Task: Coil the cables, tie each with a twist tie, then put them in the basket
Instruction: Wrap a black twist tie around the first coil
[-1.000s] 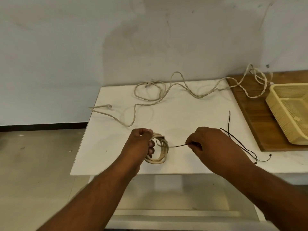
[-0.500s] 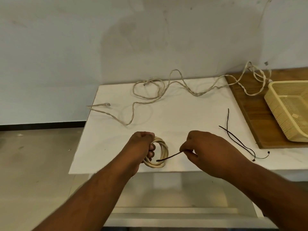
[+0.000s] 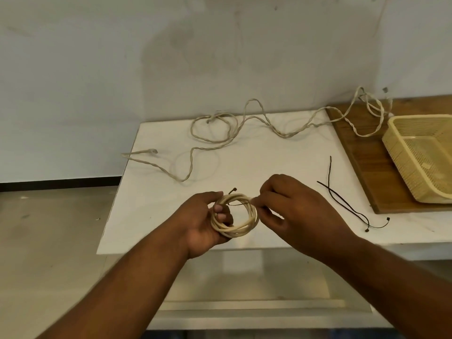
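Cream cable wound into a small flat ring (image 3: pixel 241 230) sits in my left hand (image 3: pixel 200 223), fingers curled through its opening, over the white table (image 3: pixel 146 216). My right hand (image 3: pixel 296 209), touching the ring's right side, pinches a thin dark twist tie (image 3: pixel 239 204) lying left-to-right across it. The yellow plastic basket (image 3: pixel 396 143) stands well off to the right.

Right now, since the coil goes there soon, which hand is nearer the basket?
Right. The right hand is left of the basket; the left hand, gripping the coil, is farther left.
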